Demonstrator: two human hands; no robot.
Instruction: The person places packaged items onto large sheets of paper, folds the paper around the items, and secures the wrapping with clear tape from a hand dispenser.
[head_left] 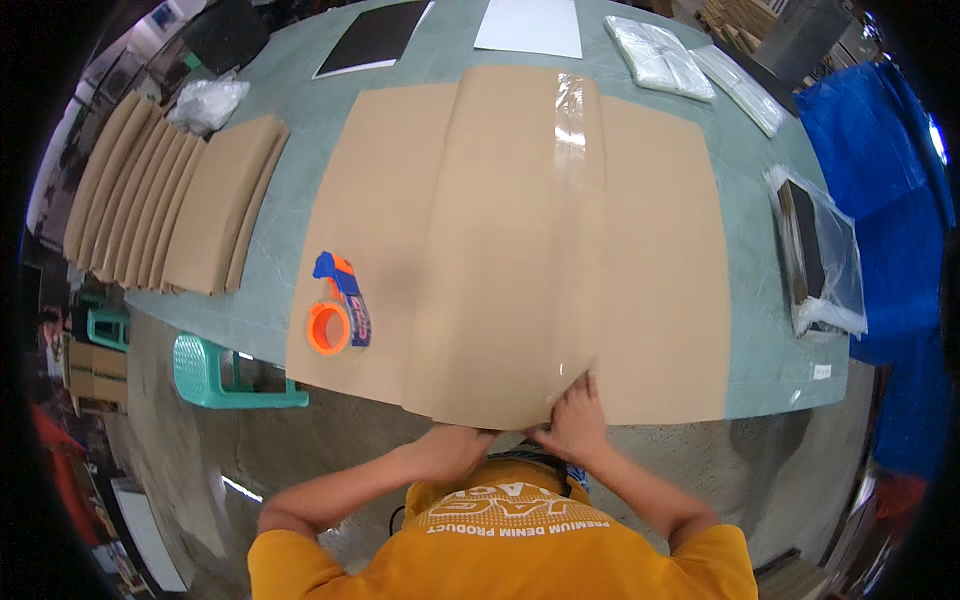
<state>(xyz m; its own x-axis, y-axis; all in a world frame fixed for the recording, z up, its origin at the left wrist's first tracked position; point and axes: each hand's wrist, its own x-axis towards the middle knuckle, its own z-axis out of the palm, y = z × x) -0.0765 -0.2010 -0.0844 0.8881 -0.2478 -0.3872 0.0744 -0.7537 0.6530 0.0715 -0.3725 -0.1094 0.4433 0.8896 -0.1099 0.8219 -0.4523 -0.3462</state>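
Observation:
A folded brown cardboard panel lies lengthwise over a wider flat cardboard sheet on the table. Clear tape shows as a shiny strip along the panel's right side, brightest at the far end. At the panel's near edge, my left hand is curled against the cardboard, its fingertips hidden by the edge. My right hand grips the near right corner, fingers on top near the seam. An orange and blue tape dispenser rests on the sheet to the left.
Folded cardboard pieces stand in a row at the left of the green table. Plastic-wrapped packs lie far right, and a bagged dark stack sits right. Black and white sheets lie behind. A green stool stands left.

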